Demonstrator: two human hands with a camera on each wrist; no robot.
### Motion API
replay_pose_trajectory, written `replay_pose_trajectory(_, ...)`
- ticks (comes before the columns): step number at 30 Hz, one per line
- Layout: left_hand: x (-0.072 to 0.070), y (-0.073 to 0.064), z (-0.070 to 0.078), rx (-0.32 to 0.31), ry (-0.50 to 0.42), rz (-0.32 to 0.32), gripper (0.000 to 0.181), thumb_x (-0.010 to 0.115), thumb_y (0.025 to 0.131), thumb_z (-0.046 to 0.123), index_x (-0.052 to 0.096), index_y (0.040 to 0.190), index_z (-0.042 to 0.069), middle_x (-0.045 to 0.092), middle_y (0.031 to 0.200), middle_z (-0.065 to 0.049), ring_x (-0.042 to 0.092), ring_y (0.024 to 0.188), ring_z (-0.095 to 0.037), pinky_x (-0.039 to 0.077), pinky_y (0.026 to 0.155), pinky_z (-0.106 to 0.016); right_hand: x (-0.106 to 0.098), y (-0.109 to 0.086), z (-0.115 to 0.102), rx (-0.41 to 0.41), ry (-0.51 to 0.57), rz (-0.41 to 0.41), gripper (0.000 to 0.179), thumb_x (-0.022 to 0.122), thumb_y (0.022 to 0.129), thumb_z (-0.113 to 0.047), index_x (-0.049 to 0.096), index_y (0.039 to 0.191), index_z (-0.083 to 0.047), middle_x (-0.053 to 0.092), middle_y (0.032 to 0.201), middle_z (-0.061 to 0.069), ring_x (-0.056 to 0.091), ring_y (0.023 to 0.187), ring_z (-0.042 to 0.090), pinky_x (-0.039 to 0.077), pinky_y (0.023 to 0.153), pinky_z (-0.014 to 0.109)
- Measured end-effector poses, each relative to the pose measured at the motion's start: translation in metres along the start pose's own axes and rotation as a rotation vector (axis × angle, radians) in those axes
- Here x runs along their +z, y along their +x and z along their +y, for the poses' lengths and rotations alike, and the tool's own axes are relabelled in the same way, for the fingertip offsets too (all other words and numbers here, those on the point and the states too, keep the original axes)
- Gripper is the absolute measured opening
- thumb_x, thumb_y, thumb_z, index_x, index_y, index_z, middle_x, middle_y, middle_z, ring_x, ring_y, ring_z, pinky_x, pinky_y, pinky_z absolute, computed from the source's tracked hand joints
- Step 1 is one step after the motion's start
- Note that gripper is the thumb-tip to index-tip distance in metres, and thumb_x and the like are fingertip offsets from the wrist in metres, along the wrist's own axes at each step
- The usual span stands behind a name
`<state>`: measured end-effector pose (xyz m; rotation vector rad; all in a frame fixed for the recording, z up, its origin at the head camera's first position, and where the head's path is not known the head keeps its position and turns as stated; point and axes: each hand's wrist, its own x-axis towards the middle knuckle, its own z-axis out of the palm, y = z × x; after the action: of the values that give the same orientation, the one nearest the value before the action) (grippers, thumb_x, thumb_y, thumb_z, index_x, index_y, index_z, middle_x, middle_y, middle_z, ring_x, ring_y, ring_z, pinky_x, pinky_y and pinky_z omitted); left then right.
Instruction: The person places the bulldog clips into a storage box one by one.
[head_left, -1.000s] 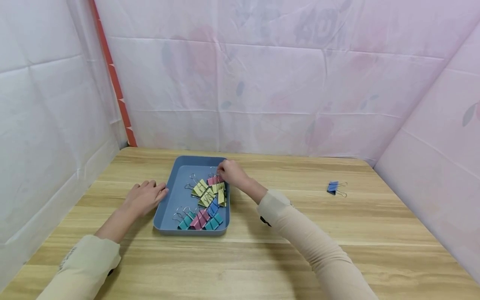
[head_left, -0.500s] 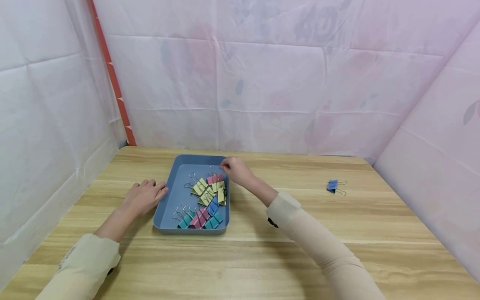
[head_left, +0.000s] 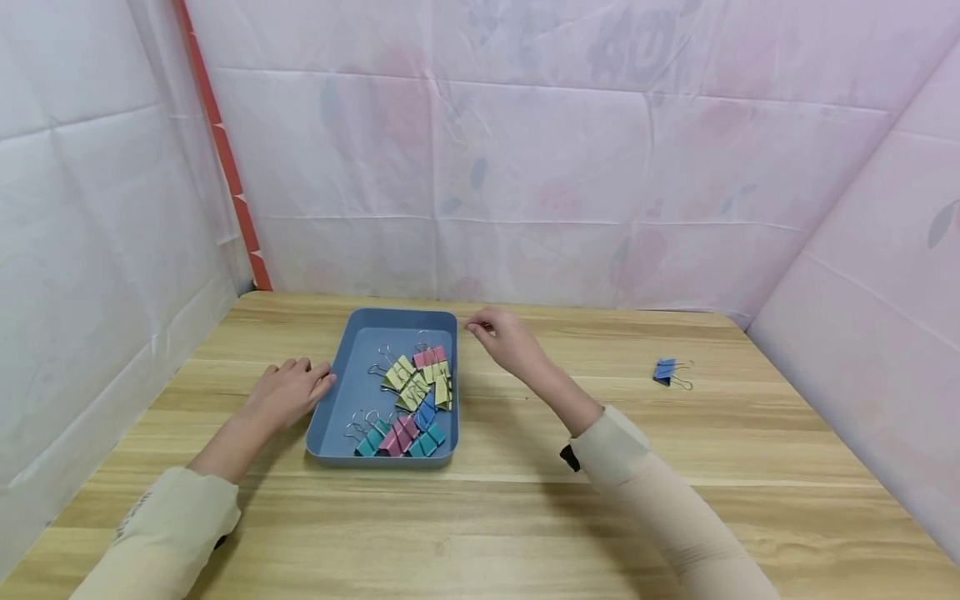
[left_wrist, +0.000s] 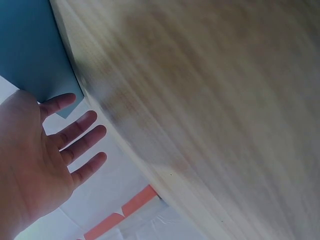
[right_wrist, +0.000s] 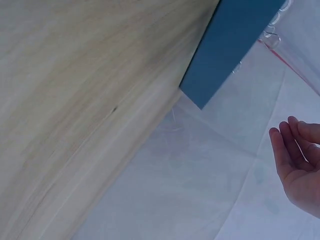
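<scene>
A blue-grey tray (head_left: 351, 392) holds several binder clips in yellow, pink, teal and blue, their wire handles sticking up. My left hand (head_left: 291, 393) lies at the tray's left side, fingertips on its rim. In the left wrist view the left hand (left_wrist: 37, 155) has its fingers spread beside the tray wall (left_wrist: 30, 45). Just right of the tray's far right corner, my right hand (head_left: 506, 340) is raised above the table. The right wrist view shows the right hand (right_wrist: 300, 162) with loosely bent fingers and nothing between them, apart from the tray (right_wrist: 225, 55).
A single blue binder clip (head_left: 664, 372) lies on the wooden table (head_left: 525, 517) at the right. White patterned sheets (head_left: 540, 167) enclose the table's back and sides. A red strip (head_left: 225, 150) runs down the back left corner.
My right hand has drawn back from over the tray's pink clip, moving right past the rim. The left hand has stayed in place, and the clips in the tray look unchanged.
</scene>
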<state>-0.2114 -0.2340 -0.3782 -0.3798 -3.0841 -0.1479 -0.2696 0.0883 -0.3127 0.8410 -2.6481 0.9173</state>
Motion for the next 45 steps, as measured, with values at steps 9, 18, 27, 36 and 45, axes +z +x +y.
replay_pose_trajectory(9, -0.001, 0.000, 0.001, 0.000, 0.003, -0.013, 0.048, 0.036, 0.099, 0.034, 0.051, 0.127, -0.001, 0.049, 0.119, -0.029, 0.043, 0.111, -0.046, 0.032, 0.089, -0.061, -0.028, -0.024, 0.010, 0.019, 0.016, 0.133, 0.014, 0.058, 0.091, -0.007, 0.068, 0.096, 0.001, 0.064, 0.092, 0.010, 0.062, 0.087, 0.023, 0.049, 0.077, 0.034)
replay_pose_trajectory(18, 0.002, 0.000, -0.001, 0.003, 0.001, -0.007, 0.047, 0.036, 0.098, 0.034, 0.051, 0.126, -0.001, 0.048, 0.119, -0.030, 0.043, 0.111, -0.047, 0.032, 0.089, -0.061, -0.051, -0.038, 0.026, 0.038, 0.029, 0.236, 0.013, 0.058, 0.090, -0.005, 0.068, 0.094, 0.002, 0.065, 0.091, 0.012, 0.061, 0.085, 0.025, 0.049, 0.076, 0.037)
replay_pose_trajectory(27, 0.005, 0.002, -0.002, 0.001, -0.010, 0.002, 0.047, 0.037, 0.098, 0.034, 0.052, 0.126, -0.001, 0.048, 0.120, -0.030, 0.042, 0.112, -0.047, 0.031, 0.089, -0.061, -0.063, -0.046, 0.036, 0.074, 0.051, 0.301, 0.013, 0.058, 0.090, -0.005, 0.068, 0.095, 0.003, 0.065, 0.092, 0.015, 0.062, 0.086, 0.027, 0.049, 0.075, 0.040)
replay_pose_trajectory(36, 0.004, 0.002, 0.000, -0.002, -0.007, -0.003, 0.047, 0.036, 0.099, 0.034, 0.051, 0.127, -0.001, 0.049, 0.119, -0.030, 0.042, 0.112, -0.047, 0.032, 0.089, -0.061, -0.074, -0.052, 0.048, 0.139, 0.083, 0.311, 0.017, 0.057, 0.092, -0.009, 0.067, 0.098, 0.004, 0.065, 0.095, 0.017, 0.061, 0.089, 0.029, 0.049, 0.076, 0.042)
replay_pose_trajectory(45, 0.004, 0.002, -0.001, -0.004, -0.019, -0.008, 0.048, 0.037, 0.098, 0.033, 0.051, 0.127, -0.002, 0.047, 0.121, -0.031, 0.042, 0.112, -0.048, 0.031, 0.090, -0.062, -0.098, -0.058, 0.063, 0.246, 0.084, 0.389, 0.024, 0.055, 0.094, -0.015, 0.066, 0.099, 0.005, 0.064, 0.098, 0.019, 0.059, 0.093, 0.027, 0.045, 0.073, 0.025)
